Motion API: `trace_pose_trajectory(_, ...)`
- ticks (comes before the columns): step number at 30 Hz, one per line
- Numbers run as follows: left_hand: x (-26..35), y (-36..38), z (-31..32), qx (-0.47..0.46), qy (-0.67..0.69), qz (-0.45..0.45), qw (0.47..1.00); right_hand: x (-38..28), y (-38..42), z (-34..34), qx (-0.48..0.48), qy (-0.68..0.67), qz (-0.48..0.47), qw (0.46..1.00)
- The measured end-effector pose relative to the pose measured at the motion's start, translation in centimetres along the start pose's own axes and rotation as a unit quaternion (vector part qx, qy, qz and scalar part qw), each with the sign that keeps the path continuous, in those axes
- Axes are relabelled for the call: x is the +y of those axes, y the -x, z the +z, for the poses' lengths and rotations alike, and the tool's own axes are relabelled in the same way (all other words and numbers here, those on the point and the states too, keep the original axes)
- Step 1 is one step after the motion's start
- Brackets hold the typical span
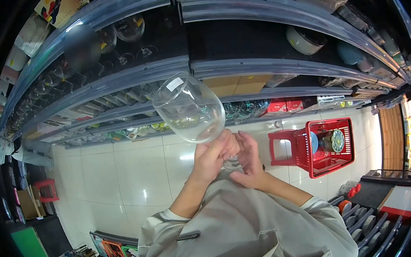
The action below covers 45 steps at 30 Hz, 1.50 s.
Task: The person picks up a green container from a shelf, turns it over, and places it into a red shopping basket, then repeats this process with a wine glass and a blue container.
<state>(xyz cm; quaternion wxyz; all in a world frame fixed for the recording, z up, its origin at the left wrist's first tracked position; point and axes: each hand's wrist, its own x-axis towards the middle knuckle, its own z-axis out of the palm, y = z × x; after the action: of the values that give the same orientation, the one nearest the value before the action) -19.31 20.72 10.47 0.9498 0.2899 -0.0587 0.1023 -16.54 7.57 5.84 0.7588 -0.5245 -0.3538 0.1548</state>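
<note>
A large clear wine glass [190, 111] with a white sticker near its rim is held out in front of my chest, its bowl tilted up and to the left. My left hand [213, 156] is closed around the stem just below the bowl. Cupped about the foot end, my right hand [250, 159] has its thumb and fingers on either side of the glass foot [232, 163]. The stem itself is mostly hidden by my fingers.
Ahead, store shelves [115, 80] carry stemmed glasses [130, 29], boxes [240, 84] and a white pot-like container [305, 39]. A red shopping basket [309, 155] with several items rests on a red stool [280, 147] at right. Another red stool [46, 190] stands far left.
</note>
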Motion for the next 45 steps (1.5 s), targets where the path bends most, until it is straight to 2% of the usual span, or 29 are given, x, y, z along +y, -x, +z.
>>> trace_pose_trajectory(2, 0.3, 0.2, 0.7, 0.080, -0.128, -0.029, 0.988, 0.8, 0.6, -0.7, -0.016, 0.031, 0.039, 0.999)
trace_pose_trajectory(6, 0.0, 0.1, 0.7, 0.078, -0.114, -0.052, 0.989, 0.4, 0.7, -0.7, 0.044, -0.010, 0.101, 0.994)
trace_pose_trajectory(8, -0.3, 0.0, 0.3, 0.056, -0.065, -0.067, 0.994, 0.2, 0.7, -1.0, 0.095, -0.131, 0.227, 0.960)
trace_pose_trajectory(9, -0.4, -0.1, 0.2, 0.055, -0.067, -0.065, 0.994, 0.1, 0.2, -1.6, 0.094, -0.131, 0.225, 0.961)
trace_pose_trajectory(10, -0.5, -0.1, 0.0, 0.055, -0.031, -0.068, 0.996, 0.0, -0.5, -2.5, 0.039, -0.271, 0.338, 0.900)
trace_pose_trajectory(11, -0.6, -0.1, 0.0, 0.055, 0.004, -0.071, 0.996, -0.1, -1.0, -3.0, -0.018, -0.401, 0.438, 0.804)
trace_pose_trajectory(15, -0.7, -0.2, 0.2, 0.090, -0.022, -0.065, 0.994, -1.0, -1.2, -1.6, 0.038, -0.402, 0.440, 0.802)
trace_pose_trajectory(16, -0.6, -0.4, 0.3, 0.127, -0.013, -0.058, 0.990, -0.4, -0.2, -1.1, 0.051, -0.235, 0.327, 0.914)
trace_pose_trajectory(17, -0.5, -0.6, 0.4, 0.162, -0.004, -0.052, 0.985, 0.0, 0.4, -0.9, 0.063, -0.055, 0.196, 0.977)
trace_pose_trajectory(18, -0.4, -0.8, 0.5, 0.162, -0.004, -0.053, 0.985, 0.1, 0.5, -1.2, 0.064, -0.056, 0.195, 0.977)
trace_pose_trajectory(20, -0.4, -1.2, 0.6, 0.180, 0.051, -0.024, 0.982, -0.1, 0.6, -2.0, -0.011, 0.184, 0.051, 0.982)
trace_pose_trajectory(23, -0.7, -1.5, 0.4, 0.165, 0.030, -0.042, 0.985, -0.5, 0.6, -2.7, -0.014, 0.234, 0.072, 0.970)
trace_pose_trajectory(27, -1.1, -1.9, 0.7, 0.147, 0.051, -0.053, 0.986, -0.4, 0.7, -3.1, -0.004, 0.192, 0.089, 0.977)
trace_pose_trajectory(28, -1.3, -2.0, 0.8, 0.148, 0.062, -0.058, 0.985, -0.2, 0.8, -3.0, 0.034, 0.003, 0.185, 0.982)
trace_pose_trajectory(29, -1.4, -2.0, 0.8, 0.148, 0.072, -0.063, 0.984, -0.1, 0.9, -2.9, 0.070, -0.185, 0.273, 0.942)
trace_pose_trajectory(30, -1.5, -2.0, 0.7, 0.150, 0.073, -0.063, 0.984, -0.1, 0.8, -3.2, 0.070, -0.186, 0.274, 0.941)
trace_pose_trajectory(31, -1.8, -1.9, 0.4, 0.162, 0.095, -0.054, 0.981, -0.2, 0.4, -3.8, 0.026, -0.352, 0.357, 0.865)
trace_pose_trajectory(32, -1.9, -1.9, 0.2, 0.173, 0.117, -0.045, 0.977, -0.3, 0.0, -4.3, -0.019, -0.504, 0.424, 0.752)
trace_pose_trajectory(36, -2.0, -1.7, -0.1, 0.192, 0.071, -0.036, 0.978, 0.4, 0.2, -4.9, -0.064, -0.536, 0.453, 0.710)
trace_pose_trajectory(37, -1.9, -1.7, -0.2, 0.205, 0.069, -0.030, 0.976, -0.3, 0.0, -3.4, 0.017, -0.296, 0.391, 0.871)
trace_pose_trajectory(38, -1.9, -1.6, -0.3, 0.216, 0.068, -0.025, 0.974, -0.8, 0.2, -2.6, 0.098, -0.029, 0.292, 0.951)
trace_pose_trajectory(39, -1.9, -1.6, -0.3, 0.215, 0.068, -0.026, 0.974, 0.3, 1.1, -3.4, 0.051, 0.100, 0.194, 0.974)
trace_pose_trajectory(40, -2.0, -1.6, -0.4, 0.218, 0.074, -0.020, 0.973, -0.3, 0.8, -3.6, 0.051, 0.101, 0.193, 0.975)
trace_pose_trajectory(41, -2.0, -1.6, -0.5, 0.221, 0.080, -0.013, 0.972, -1.5, 0.2, -3.6, 0.011, 0.230, 0.103, 0.968)
trace_pose_trajectory(42, -2.0, -1.6, -0.4, 0.220, 0.080, -0.013, 0.972, -2.2, -0.3, -3.6, -0.029, 0.353, 0.009, 0.935)
trace_pose_trajectory(43, -2.1, -1.6, -0.3, 0.227, 0.085, -0.018, 0.970, -2.4, -0.3, -3.6, -0.029, 0.354, 0.007, 0.935)
trace_pose_trajectory(45, -2.2, -1.7, -0.2, 0.232, 0.091, -0.022, 0.968, -2.6, -0.2, -3.5, -0.019, 0.360, 0.087, 0.929)
